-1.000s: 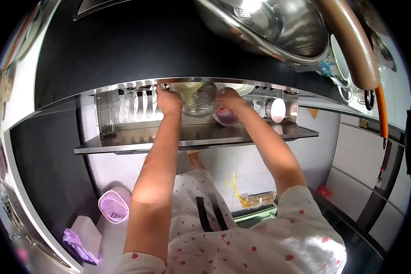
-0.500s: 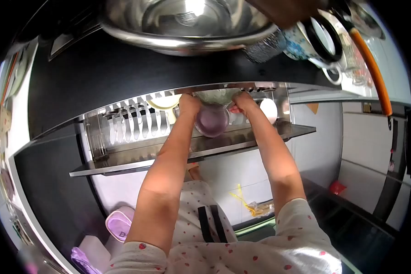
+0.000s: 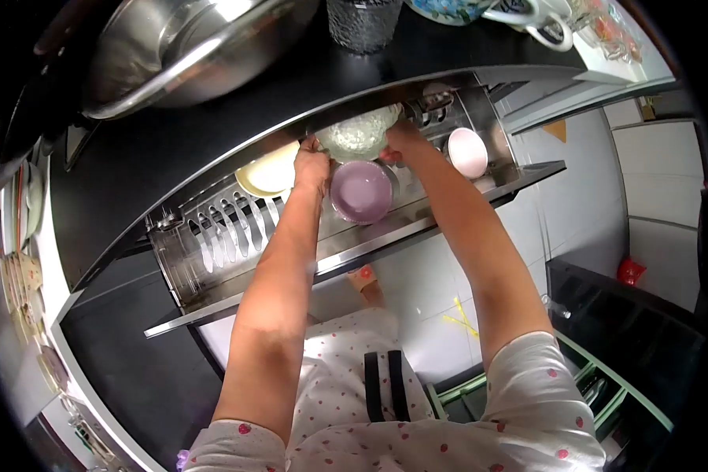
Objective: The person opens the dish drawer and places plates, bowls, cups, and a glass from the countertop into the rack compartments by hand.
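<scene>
A pale green, clear glass bowl (image 3: 359, 135) sits at the back of the pulled-out drawer, partly under the counter's edge. My left hand (image 3: 312, 165) is closed on its left side. At the opposite side my right hand (image 3: 402, 140) grips the bowl, with some fingertips hidden. Just in front of the glass bowl lies a purple bowl (image 3: 361, 193). To the left of my left hand is a pale yellow bowl (image 3: 269, 171), and a pinkish-white bowl (image 3: 468, 153) stands right of my right forearm.
The drawer's metal front edge (image 3: 354, 253) crosses between me and the bowls. White upright dividers (image 3: 230, 228) fill its left part. On the black counter (image 3: 173, 149) stand a steel basin (image 3: 212, 71), a dark textured glass (image 3: 362, 25) and a white-handled cup (image 3: 554, 35).
My view has turned and moved closer, so the basin sits further left. More of the glass bowl and yellow bowl shows. Both hands stay at the glass bowl's sides.
</scene>
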Motion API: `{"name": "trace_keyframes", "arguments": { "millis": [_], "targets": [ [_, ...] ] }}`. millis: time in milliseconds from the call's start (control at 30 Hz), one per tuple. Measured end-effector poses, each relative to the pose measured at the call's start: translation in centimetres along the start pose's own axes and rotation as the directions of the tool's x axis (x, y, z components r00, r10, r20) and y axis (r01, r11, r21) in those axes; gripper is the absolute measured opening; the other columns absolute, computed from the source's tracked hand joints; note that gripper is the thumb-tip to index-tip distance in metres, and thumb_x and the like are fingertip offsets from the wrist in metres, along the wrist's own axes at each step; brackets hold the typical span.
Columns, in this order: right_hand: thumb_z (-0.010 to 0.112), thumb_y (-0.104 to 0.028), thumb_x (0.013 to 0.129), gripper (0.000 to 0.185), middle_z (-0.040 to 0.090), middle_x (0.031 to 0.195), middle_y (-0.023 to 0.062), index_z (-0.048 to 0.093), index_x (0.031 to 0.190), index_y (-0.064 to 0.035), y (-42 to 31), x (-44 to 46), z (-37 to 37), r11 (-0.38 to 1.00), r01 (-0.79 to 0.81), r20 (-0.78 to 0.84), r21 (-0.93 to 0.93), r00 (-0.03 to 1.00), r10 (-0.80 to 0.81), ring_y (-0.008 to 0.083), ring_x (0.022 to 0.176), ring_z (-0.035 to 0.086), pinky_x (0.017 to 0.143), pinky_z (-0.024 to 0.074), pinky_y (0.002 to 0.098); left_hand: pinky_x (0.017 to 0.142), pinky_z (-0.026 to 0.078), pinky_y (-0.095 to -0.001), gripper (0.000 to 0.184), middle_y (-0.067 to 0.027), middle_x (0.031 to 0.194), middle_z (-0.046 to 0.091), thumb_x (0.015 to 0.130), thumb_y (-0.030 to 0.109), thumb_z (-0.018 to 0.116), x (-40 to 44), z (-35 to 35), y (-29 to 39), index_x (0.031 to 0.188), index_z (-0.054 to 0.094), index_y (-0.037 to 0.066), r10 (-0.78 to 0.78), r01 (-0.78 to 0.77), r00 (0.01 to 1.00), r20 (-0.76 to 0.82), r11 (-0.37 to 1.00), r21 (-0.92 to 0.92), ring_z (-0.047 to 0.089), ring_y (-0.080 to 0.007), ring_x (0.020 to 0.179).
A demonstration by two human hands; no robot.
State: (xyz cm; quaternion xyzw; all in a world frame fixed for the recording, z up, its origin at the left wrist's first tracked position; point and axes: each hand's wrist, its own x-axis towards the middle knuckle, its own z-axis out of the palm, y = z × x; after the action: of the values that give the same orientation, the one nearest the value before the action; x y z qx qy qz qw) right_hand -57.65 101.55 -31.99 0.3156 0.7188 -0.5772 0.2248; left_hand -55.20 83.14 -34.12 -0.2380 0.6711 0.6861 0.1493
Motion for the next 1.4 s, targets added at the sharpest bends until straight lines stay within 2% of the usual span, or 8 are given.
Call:
{"name": "trace_keyframes", "arguments": {
  "millis": [300, 533, 600, 733, 933, 1033, 1167, 1400],
  "targets": [
    [0.038, -0.006, 0.083, 0.022, 0.060, 0.062, 0.0203, 0.053, 0.075, 0.0082, -1.0, 0.8, -0.5, 0.976, -0.041, 0.022, -0.214, 0.999, 0.046, 0.0253, 0.043, 0.057, 0.036, 0.0460, 0.0366, 0.072, 0.047, -0.0297, 0.043, -0.0083, 0.110, 0.050, 0.077, -0.002, 0.048, -0.5, -2.3, 1.3, 0.120, 0.042, -0.001, -0.036, -0.008, 0.985, 0.169, 0.969, 0.248, 0.054, -0.0194, 0.083],
    [0.046, -0.007, 0.080, 0.018, 0.064, 0.074, 0.0182, 0.060, 0.081, 0.0036, -1.7, 0.0, -0.7, 0.949, -0.030, -0.002, -0.313, 1.000, 0.030, 0.0254, 0.058, 0.063, 0.043, 0.0485, 0.0359, 0.080, 0.043, -0.0309, 0.034, -0.0152, 0.101, 0.060, 0.072, 0.014, 0.052, 0.1, -9.2, 2.3, 0.103, 0.059, 0.005, 0.009, -0.306, 0.944, 0.329, 0.391, 0.868, 0.056, -0.0296, 0.094],
    [0.051, -0.009, 0.076, 0.014, 0.064, 0.080, 0.0140, 0.064, 0.077, -0.0040, -2.9, -2.8, 0.0, 0.323, 0.114, -0.086, -0.940, 0.835, -0.544, 0.0253, 0.071, 0.064, 0.054, 0.0504, 0.0354, 0.081, 0.044, -0.0318, 0.035, -0.0153, 0.102, 0.059, 0.072, 0.017, 0.053, 0.3, -10.6, 1.9, 0.105, 0.058, 0.005, -0.059, -0.334, 0.927, 0.370, 0.321, 0.886, 0.056, -0.0306, 0.095],
    [0.051, -0.009, 0.074, 0.015, 0.064, 0.080, 0.0114, 0.065, 0.071, -0.0089, -1.8, -3.7, 5.2, -0.119, 0.464, 0.409, -0.878, 0.597, -0.690, 0.0270, 0.077, 0.062, 0.063, 0.0503, 0.0350, 0.080, 0.044, -0.0322, 0.034, -0.0175, 0.099, 0.059, 0.073, 0.016, 0.053, -0.1, -13.1, 1.2, 0.105, 0.058, 0.006, -0.163, -0.426, 0.854, 0.494, 0.324, 0.845, 0.057, -0.0300, 0.092],
    [0.047, -0.014, 0.078, 0.025, 0.062, 0.063, 0.0149, 0.061, 0.065, 0.0013, -1.7, -4.0, 12.5, 0.437, 0.577, 0.497, -0.690, 0.816, -0.294, 0.0246, 0.062, 0.063, 0.058, 0.0504, 0.0350, 0.081, 0.043, -0.0333, 0.040, -0.0176, 0.100, 0.060, 0.074, 0.020, 0.058, -1.4, -13.7, 0.9, 0.111, 0.054, 0.005, -0.145, -0.481, 0.847, 0.511, 0.199, 0.854, 0.056, -0.0295, 0.091],
    [0.054, -0.017, 0.080, 0.029, 0.058, 0.059, 0.0126, 0.050, 0.089, 0.0100, -1.3, -1.5, 14.1, 0.715, 0.473, 0.461, -0.514, 0.856, -0.235, 0.0192, 0.049, 0.060, 0.041, 0.0484, 0.0294, 0.083, 0.042, -0.0341, 0.041, -0.0187, 0.105, 0.057, 0.074, 0.020, 0.055, -2.3, -13.9, 1.4, 0.113, 0.053, 0.007, -0.256, -0.467, 0.816, 0.518, 0.235, 0.852, 0.054, -0.0308, 0.097],
    [0.044, -0.011, 0.077, 0.025, 0.061, 0.057, 0.0137, 0.059, 0.064, 0.0043, -1.7, -1.6, 15.9, 0.469, 0.508, 0.454, -0.722, 0.860, -0.232, 0.0197, 0.049, 0.060, 0.047, 0.0493, 0.0317, 0.082, 0.042, -0.0343, 0.042, -0.0181, 0.103, 0.058, 0.072, 0.020, 0.055, -2.5, -13.9, 1.0, 0.112, 0.053, 0.006, -0.359, -0.518, 0.767, 0.531, 0.142, 0.844, 0.054, -0.0310, 0.096],
    [0.044, -0.009, 0.072, 0.022, 0.058, 0.053, 0.0145, 0.059, 0.062, 0.0039, 1.0, -2.0, 18.2, 0.490, 0.527, 0.524, -0.694, 0.837, -0.157, 0.0211, 0.042, 0.057, 0.042, 0.0475, 0.0343, 0.081, 0.042, -0.0361, 0.043, -0.0149, 0.109, 0.055, 0.077, 0.030, 0.055, -4.7, -14.7, 1.6, 0.113, 0.052, 0.006, -0.509, -0.434, 0.735, 0.447, 0.153, 0.888, 0.053, -0.0300, 0.099]
  ]
}}
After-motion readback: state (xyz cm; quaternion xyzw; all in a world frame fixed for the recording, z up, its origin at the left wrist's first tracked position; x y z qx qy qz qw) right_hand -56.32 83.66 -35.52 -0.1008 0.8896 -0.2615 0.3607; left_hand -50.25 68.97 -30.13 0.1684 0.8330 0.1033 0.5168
